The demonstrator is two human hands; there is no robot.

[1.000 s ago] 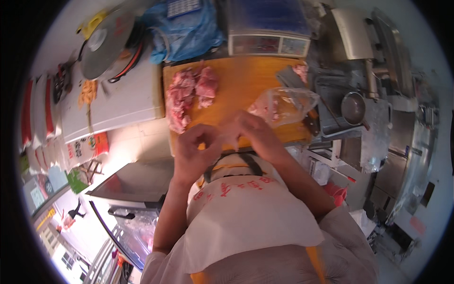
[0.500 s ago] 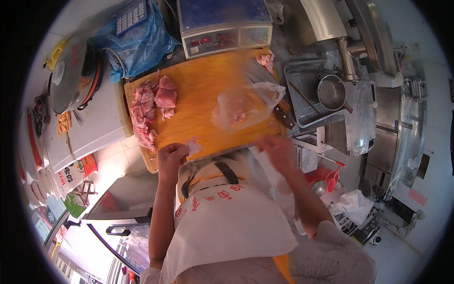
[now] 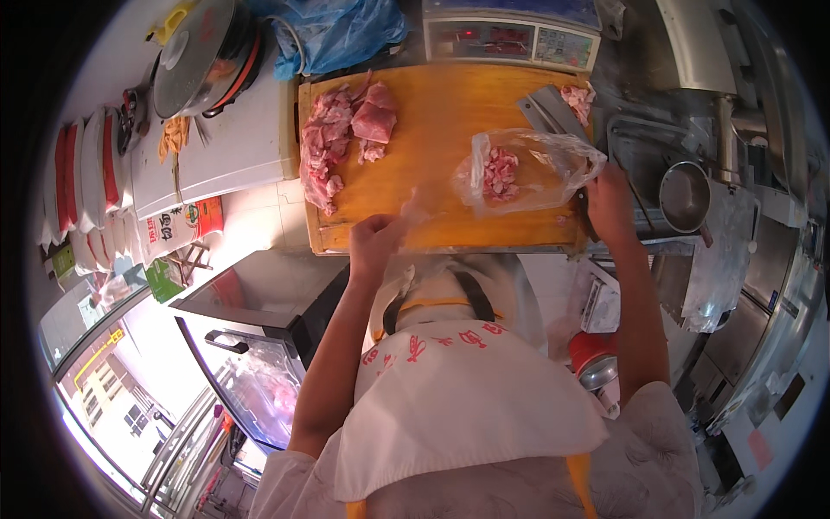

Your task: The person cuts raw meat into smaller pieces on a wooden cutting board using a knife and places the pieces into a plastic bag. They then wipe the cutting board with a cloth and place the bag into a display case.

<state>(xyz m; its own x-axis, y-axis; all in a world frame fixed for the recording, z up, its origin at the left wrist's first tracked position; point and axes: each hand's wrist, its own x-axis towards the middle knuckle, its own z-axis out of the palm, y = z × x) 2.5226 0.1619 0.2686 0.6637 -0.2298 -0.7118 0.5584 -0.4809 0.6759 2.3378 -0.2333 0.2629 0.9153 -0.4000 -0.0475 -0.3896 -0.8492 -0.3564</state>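
A clear plastic bag (image 3: 549, 143) lies on the yellow cutting board (image 3: 432, 112), with small pieces of raw meat (image 3: 500, 176) inside. My right hand (image 3: 612, 206) is at the board's right edge, its fingers closed on the bag's edge. My left hand (image 3: 372, 246) is closed at the near edge, pinching a thin, pale, blurred scrap (image 3: 415, 206) whose kind I cannot make out. At the board's left lie a heap of raw meat (image 3: 320, 143) and a thicker meat chunk (image 3: 374, 117). A cleaver (image 3: 552, 114) rests at the far right, partly hidden by the bag, beside a small meat pile (image 3: 577, 101).
Behind the board stands a weighing scale (image 3: 510, 41), with a blue plastic bag (image 3: 341, 35) to its left. On the right, a metal tray (image 3: 644, 130) stands near a saucepan (image 3: 685, 197). A lidded pan (image 3: 194, 65) sits on the white surface at left.
My right hand has moved out to the right and taken hold of the bag's edge. The bag sits more open, showing the meat pieces. The whole view has shifted.
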